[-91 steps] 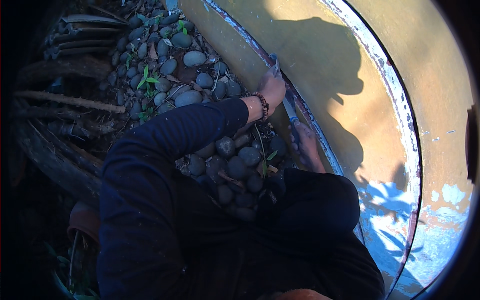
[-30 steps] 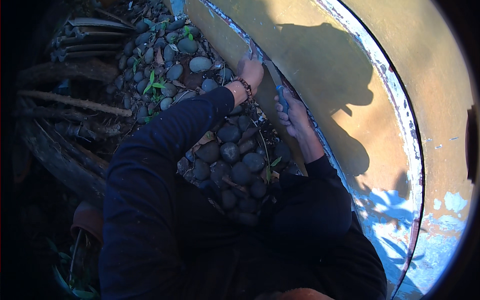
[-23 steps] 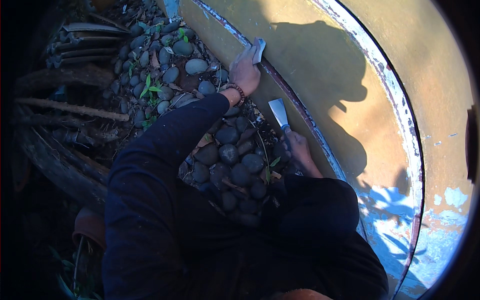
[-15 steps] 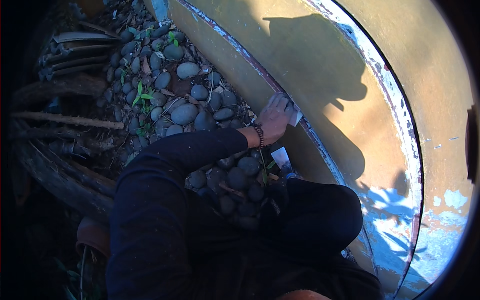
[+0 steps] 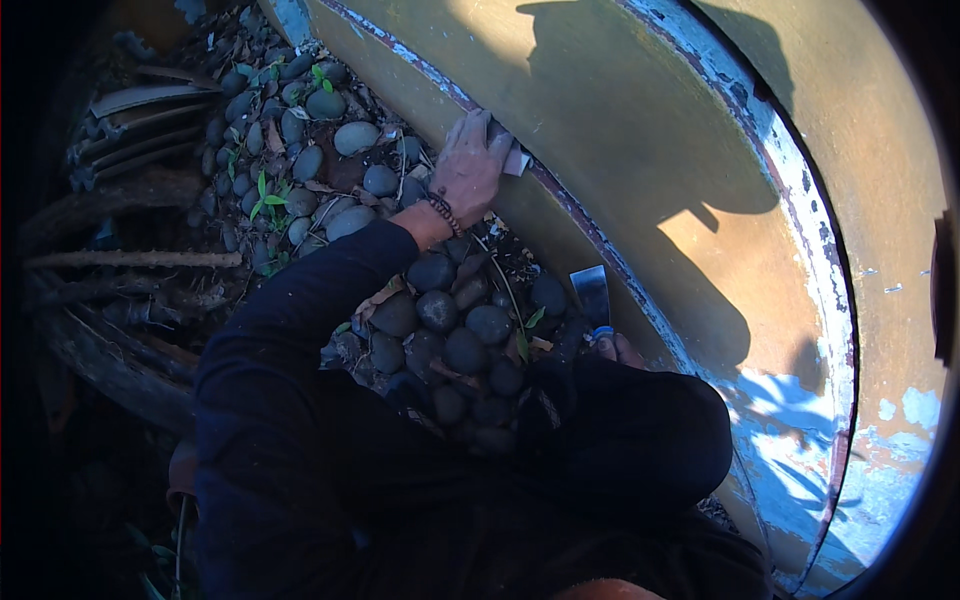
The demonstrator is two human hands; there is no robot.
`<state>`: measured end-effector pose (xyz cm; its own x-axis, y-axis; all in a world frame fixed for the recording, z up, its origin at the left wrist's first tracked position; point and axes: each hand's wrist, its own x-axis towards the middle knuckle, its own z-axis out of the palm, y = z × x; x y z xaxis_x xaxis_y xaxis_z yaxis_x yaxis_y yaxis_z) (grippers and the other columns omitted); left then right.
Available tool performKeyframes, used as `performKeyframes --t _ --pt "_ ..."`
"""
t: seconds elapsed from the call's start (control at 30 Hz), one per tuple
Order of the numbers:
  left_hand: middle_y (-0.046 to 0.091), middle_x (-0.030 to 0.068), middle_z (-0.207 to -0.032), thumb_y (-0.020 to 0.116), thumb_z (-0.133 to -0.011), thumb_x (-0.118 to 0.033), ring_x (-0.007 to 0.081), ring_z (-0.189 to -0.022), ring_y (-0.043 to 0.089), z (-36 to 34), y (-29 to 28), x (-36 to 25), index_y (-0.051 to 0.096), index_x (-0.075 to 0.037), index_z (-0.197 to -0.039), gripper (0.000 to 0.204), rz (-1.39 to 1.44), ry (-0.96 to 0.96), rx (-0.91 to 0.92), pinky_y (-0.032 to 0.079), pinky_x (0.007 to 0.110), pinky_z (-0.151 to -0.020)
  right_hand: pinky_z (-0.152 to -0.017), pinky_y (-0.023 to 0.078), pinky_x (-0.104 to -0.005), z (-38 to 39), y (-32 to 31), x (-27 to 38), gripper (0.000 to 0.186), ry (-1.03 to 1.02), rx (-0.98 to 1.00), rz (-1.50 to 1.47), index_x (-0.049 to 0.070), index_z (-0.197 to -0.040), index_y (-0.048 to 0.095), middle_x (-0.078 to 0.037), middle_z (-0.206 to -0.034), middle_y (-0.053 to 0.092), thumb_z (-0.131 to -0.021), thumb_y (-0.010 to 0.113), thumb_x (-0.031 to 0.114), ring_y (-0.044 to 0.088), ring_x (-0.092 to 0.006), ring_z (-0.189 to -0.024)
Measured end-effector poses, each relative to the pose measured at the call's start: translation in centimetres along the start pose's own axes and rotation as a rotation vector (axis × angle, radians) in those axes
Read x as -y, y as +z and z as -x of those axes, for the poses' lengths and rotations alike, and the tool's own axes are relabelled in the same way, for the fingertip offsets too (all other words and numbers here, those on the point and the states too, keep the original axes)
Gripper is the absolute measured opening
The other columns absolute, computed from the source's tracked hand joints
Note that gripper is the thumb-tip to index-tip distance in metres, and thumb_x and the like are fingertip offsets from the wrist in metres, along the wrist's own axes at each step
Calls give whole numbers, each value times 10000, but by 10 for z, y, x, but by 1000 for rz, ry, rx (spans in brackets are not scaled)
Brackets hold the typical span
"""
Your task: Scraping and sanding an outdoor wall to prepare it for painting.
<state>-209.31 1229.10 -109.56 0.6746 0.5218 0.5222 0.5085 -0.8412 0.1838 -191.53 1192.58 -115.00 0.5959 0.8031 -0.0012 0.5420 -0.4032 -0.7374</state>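
Observation:
My left hand (image 5: 470,165), with a beaded bracelet (image 5: 445,212) at the wrist, presses on the narrow raised ridge (image 5: 590,232) of a yellow-brown curved wall. Its fingers are closed over a small folded pale sheet (image 5: 517,161), perhaps sandpaper; one whitish end sticks out on the right. Lower down, beside my bent knee (image 5: 650,430), a scraper (image 5: 591,292) with a flat metal blade points upward. At its blue collar show a few fingers of my right hand (image 5: 620,350), closed on the handle; my knee covers the remainder.
Grey rounded stones (image 5: 437,311) lie between my legs and along the wall's foot, with leaves and small green plants (image 5: 264,197) among them. Stacked curved tiles (image 5: 150,120) and thick branches (image 5: 130,260) lie at left. Blue-white paint peels from the wall's lower right (image 5: 780,430).
My left hand has slid up and left along the ridge with the pale sheet. The scraper has shifted right, and fingers of my right hand now show beside my knee.

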Motion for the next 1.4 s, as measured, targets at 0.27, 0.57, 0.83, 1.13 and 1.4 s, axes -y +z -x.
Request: performKeyframes --t 0.27,0.57,0.83,1.13,1.4 --pt "604 158 -1228 550 -869 -95 337 -1175 575 36 10 -53 524 -69 -1332 464 295 139 279 401 468 -1072 -383 269 -209 -91 -12 72 393 599 599 -731 64 -945 577 25 -637 489 -1023 526 446 401 -55 -432" --pt "674 252 -1007 505 -971 -213 452 -949 642 -8 16 44 634 -44 -1104 251 272 -862 -55 510 536 -814 -338 255 -186 -119 15 118 418 668 713 -926 66 -999 532 21 -649 486 -1024 514 483 362 -38 -391" --pt "682 254 -1026 461 -1003 -298 468 -986 636 -43 -40 100 648 -53 -1086 318 228 -939 -294 498 544 -862 -334 257 -180 -150 52 139 387 589 784 -1026 75 -1001 523 18 -671 497 -1038 493 460 376 -38 -412" --pt "686 206 -1100 512 -942 -224 425 -1050 641 -66 -57 91 620 -92 -1108 238 63 -816 -23 504 530 -879 -367 314 -207 -204 114 203 354 466 820 -850 81 -971 523 20 -671 487 -1041 499 427 429 -50 -467" --pt "658 207 -1203 472 -960 -93 389 -1098 634 -61 -40 118 579 -53 -1295 353 440 -1268 -904 480 492 -935 -723 512 -526 -209 46 305 303 -588 340 433 -51 -1038 549 -281 -843 655 -979 541 246 646 -470 -793"
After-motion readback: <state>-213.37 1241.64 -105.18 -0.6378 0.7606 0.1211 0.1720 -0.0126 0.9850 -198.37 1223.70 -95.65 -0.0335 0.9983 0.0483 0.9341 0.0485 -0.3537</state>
